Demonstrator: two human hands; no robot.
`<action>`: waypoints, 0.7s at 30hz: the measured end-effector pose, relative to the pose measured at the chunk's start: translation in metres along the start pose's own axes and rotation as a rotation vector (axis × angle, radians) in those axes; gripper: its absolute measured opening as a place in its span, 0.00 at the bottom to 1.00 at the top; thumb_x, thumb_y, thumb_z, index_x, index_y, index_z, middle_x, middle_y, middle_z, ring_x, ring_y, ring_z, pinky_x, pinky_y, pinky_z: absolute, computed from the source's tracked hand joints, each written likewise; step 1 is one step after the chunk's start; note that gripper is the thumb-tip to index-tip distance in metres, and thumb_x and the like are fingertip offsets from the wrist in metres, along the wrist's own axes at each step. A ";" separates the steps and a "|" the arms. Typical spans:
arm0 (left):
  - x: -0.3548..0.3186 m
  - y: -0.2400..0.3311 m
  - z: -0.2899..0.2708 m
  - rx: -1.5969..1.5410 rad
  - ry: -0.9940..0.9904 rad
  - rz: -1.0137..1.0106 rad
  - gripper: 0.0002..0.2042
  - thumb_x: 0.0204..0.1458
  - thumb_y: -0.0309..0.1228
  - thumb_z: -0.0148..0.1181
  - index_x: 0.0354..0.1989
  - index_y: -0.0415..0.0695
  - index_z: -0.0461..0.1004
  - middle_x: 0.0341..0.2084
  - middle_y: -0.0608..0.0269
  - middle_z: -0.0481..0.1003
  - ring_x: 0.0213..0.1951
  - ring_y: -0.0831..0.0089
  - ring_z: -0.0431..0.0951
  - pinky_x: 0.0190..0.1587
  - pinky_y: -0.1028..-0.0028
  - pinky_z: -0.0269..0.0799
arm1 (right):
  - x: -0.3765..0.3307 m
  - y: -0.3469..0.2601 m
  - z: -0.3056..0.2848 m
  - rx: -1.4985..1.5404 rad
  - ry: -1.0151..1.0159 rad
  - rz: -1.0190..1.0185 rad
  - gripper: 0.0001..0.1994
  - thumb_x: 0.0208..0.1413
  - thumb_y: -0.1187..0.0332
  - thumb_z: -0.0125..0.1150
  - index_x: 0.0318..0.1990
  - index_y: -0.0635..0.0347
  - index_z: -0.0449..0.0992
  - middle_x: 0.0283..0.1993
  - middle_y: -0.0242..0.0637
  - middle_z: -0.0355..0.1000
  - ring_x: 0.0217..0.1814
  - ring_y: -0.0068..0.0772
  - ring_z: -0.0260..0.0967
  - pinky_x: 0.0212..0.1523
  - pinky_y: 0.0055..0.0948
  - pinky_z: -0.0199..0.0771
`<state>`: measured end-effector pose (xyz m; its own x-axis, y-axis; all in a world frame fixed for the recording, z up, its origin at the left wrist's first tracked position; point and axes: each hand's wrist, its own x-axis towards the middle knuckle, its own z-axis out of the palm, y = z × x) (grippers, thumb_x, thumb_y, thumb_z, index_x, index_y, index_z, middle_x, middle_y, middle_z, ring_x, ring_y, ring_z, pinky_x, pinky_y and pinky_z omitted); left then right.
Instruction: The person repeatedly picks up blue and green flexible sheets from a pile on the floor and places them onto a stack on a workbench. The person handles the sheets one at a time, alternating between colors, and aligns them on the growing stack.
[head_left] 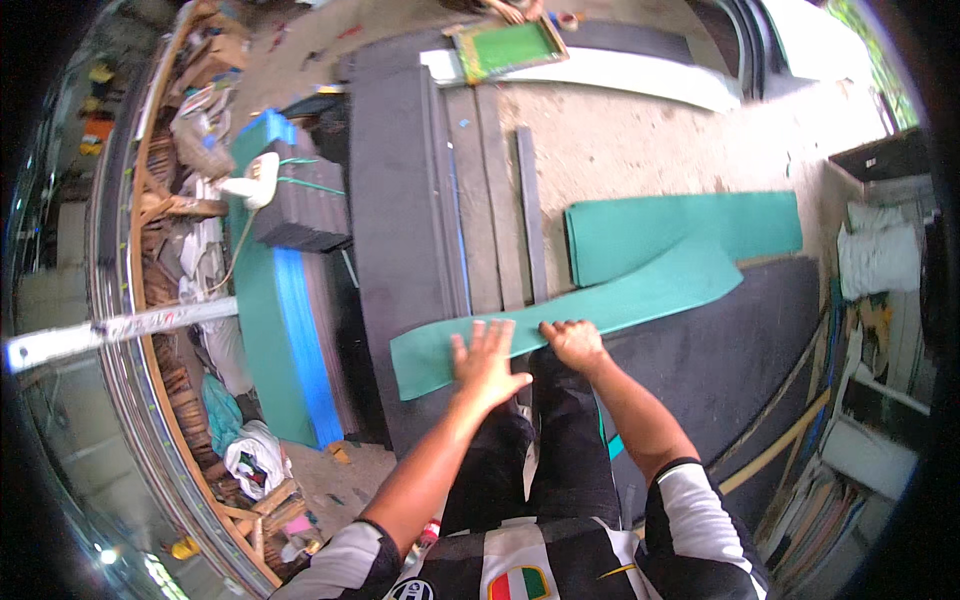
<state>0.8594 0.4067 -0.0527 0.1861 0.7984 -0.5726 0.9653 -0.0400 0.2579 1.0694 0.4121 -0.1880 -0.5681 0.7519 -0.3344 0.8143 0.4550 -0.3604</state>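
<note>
A long green foam strip (640,285) lies across grey foam sheets (400,230), curving from lower left to upper right. My left hand (485,362) presses flat on the strip near its left end, fingers spread. Just to its right, my right hand (573,340) grips the strip's near edge with curled fingers. A wider green foam sheet (690,225) lies just behind the strip on the sandy ground.
Stacked green, blue and grey foam sheets (285,330) stand at the left with a white tool (255,180) on top. A large dark sheet (720,370) lies to the right. A green-screened frame (505,48) and another person's hands are at the far top. Cluttered shelves line the right side.
</note>
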 end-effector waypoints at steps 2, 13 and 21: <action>-0.014 0.004 0.027 0.209 0.023 0.063 0.42 0.47 0.41 0.71 0.72 0.51 0.59 0.71 0.56 0.60 0.75 0.52 0.52 0.72 0.37 0.41 | -0.003 -0.052 -0.016 -0.021 0.056 -0.057 0.12 0.59 0.65 0.52 0.50 0.51 0.73 0.39 0.37 0.81 0.38 0.43 0.82 0.36 0.44 0.82; -0.244 -0.079 -0.047 0.280 0.344 0.024 0.08 0.52 0.32 0.57 0.28 0.50 0.84 0.28 0.60 0.83 0.38 0.62 0.84 0.51 0.54 0.71 | -0.085 -0.218 -0.083 0.308 0.419 -0.219 0.14 0.48 0.56 0.73 0.37 0.54 0.81 0.31 0.38 0.79 0.35 0.48 0.78 0.36 0.44 0.77; -0.436 -0.096 -0.077 0.293 0.495 -0.102 0.13 0.52 0.29 0.56 0.43 0.55 0.85 0.37 0.66 0.84 0.45 0.65 0.82 0.60 0.55 0.67 | -0.106 -0.257 -0.081 0.271 0.203 -0.314 0.16 0.50 0.53 0.73 0.40 0.52 0.84 0.36 0.40 0.81 0.39 0.48 0.79 0.40 0.44 0.79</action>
<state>0.6712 0.1085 0.2319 0.0497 0.9898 -0.1337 0.9974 -0.0563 -0.0460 0.9298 0.2543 0.0107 -0.7254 0.6883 -0.0048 0.5306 0.5548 -0.6408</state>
